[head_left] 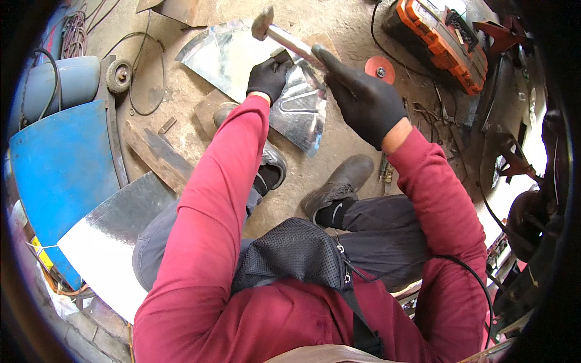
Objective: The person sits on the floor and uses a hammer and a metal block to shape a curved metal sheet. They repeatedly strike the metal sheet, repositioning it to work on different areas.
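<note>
Right grip is clenching the hammer by its handle, left grip is pinching a small metal piece over the sheet metal beneath, probably feeling slick and springy (sharp rim, likely), so I'd be palming its flat middle.

The floor bears 1 red disc, 1 orange-black toolbox, a plank.

The left hand partly hides a small piece inside the metal sheet's near edge; the right hand covers the hammer's end.
</note>
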A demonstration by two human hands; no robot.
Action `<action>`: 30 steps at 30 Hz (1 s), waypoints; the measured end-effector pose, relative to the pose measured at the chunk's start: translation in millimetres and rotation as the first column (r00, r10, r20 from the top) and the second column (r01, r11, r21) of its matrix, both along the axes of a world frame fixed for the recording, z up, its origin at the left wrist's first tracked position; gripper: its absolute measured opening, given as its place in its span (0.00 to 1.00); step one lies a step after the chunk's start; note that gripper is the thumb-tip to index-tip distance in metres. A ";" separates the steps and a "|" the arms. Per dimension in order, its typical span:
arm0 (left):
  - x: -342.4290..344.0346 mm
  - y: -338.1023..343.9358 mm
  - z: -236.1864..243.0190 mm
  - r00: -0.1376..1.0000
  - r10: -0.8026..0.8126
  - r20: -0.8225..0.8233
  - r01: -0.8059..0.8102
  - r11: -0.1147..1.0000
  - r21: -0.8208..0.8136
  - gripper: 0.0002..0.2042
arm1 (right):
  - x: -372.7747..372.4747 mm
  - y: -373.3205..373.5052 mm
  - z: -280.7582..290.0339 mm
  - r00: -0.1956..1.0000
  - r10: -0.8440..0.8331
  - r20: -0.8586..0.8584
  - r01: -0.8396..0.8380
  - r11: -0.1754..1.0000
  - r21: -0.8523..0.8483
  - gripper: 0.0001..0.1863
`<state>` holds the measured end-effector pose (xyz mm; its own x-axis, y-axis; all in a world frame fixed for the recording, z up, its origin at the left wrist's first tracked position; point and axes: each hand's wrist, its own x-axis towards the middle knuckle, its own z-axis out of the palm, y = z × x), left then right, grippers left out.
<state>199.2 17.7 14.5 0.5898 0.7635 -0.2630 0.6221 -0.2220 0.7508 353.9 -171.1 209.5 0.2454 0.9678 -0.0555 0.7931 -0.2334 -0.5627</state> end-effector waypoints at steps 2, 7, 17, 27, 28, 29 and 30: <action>6.3 -1.5 4.5 1.000 -0.013 0.023 0.012 0.999 0.033 0.17 | 5.1 -4.7 -9.6 0.997 0.019 0.074 -0.009 0.990 -0.139 0.31; -2.4 9.6 -10.5 1.000 -0.029 0.012 0.029 0.999 0.023 0.19 | 3.5 17.3 24.3 0.994 -0.104 0.015 0.104 0.995 -0.002 0.30; -3.3 32.3 -3.1 0.989 -0.145 -0.008 0.145 0.988 0.058 0.17 | 12.8 -7.3 -30.4 0.967 -0.241 -0.081 0.227 0.962 -0.155 0.23; -112.2 147.8 213.0 0.813 -0.487 -0.319 0.492 0.868 -0.071 0.18 | -69.5 -89.6 -191.8 0.669 -0.689 -0.278 0.686 0.717 -0.127 0.19; -139.7 152.1 233.5 0.812 -0.465 -0.353 0.514 0.856 0.057 0.18 | -89.3 -89.2 -195.0 0.560 -0.727 -0.396 0.716 0.666 -0.209 0.19; -156.4 146.9 257.8 0.791 -0.441 -0.424 0.530 0.841 0.114 0.17 | -106.7 -90.8 -194.9 0.473 -0.784 -0.403 0.782 0.584 -0.218 0.20; -174.7 146.1 278.7 0.730 -0.464 -0.502 0.585 0.804 0.108 0.16 | -120.7 -93.7 -194.1 0.382 -0.830 -0.407 0.836 0.498 -0.229 0.21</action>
